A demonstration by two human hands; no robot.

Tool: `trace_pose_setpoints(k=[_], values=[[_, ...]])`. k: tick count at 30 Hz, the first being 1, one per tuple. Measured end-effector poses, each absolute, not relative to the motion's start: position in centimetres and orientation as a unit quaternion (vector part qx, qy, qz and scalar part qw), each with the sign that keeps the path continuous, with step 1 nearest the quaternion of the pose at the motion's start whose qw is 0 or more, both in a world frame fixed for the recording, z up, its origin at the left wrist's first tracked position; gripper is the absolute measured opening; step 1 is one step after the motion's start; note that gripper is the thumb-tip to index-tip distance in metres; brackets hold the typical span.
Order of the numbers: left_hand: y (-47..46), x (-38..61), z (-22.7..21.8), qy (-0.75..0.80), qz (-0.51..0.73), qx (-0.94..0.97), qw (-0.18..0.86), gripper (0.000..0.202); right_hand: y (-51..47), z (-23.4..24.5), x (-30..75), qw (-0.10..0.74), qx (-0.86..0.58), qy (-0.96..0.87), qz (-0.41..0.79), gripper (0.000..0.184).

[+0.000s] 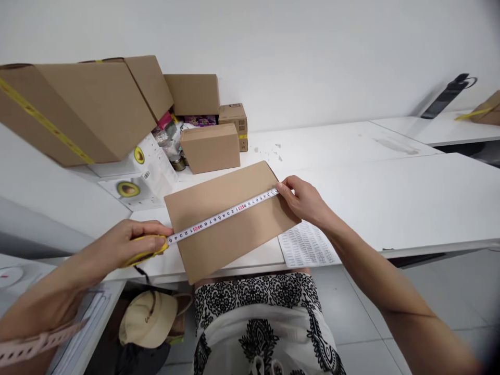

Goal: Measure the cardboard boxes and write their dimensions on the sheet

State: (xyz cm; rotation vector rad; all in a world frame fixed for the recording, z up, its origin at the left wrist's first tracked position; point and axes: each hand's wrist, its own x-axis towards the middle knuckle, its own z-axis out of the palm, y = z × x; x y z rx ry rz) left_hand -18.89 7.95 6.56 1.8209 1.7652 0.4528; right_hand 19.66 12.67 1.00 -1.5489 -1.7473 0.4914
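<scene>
A brown cardboard box (219, 242) lies in front of me on the white table, close to its front edge. Across its top runs the white blade of a tape measure (214, 220), with black and red numbers. My left hand (142, 239) is closed round the yellow case of the tape measure, just past the box's left edge. At the other end, my right hand (302, 198) pinches the blade's tip against the box's right edge, thumb on top. The fingers under that edge are hidden.
Cardboard boxes (211, 148) and bagged goods stand at the back left, beside a white carton with avocado pictures (136, 182). A printed sheet (308, 245) lies partly beneath the box. A dark bottle (445, 96) stands far right. A beige cap (148, 319) sits on a lower shelf.
</scene>
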Motion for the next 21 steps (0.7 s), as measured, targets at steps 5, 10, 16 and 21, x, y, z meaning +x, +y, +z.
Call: trace_pose_setpoints(k=[5,10,16,21], values=[[11.8,-18.3,7.8,0.632,0.082,0.654,0.408,0.039,15.8,2.8,21.9,0.345,-0.566,-0.677,0.321,0.038],[13.4,-17.6,8.2,0.630,0.071,0.657,0.407,0.037,18.0,3.0,23.2,0.325,-0.561,-0.636,0.419,0.033],[14.8,-18.6,6.9,0.622,0.068,0.644,0.441,0.037,18.6,0.1,23.6,0.315,-0.560,-0.615,0.457,0.035],[15.6,-19.8,6.8,0.609,0.068,0.658,0.438,0.032,18.7,-0.7,23.0,0.333,-0.564,-0.622,0.429,0.034]])
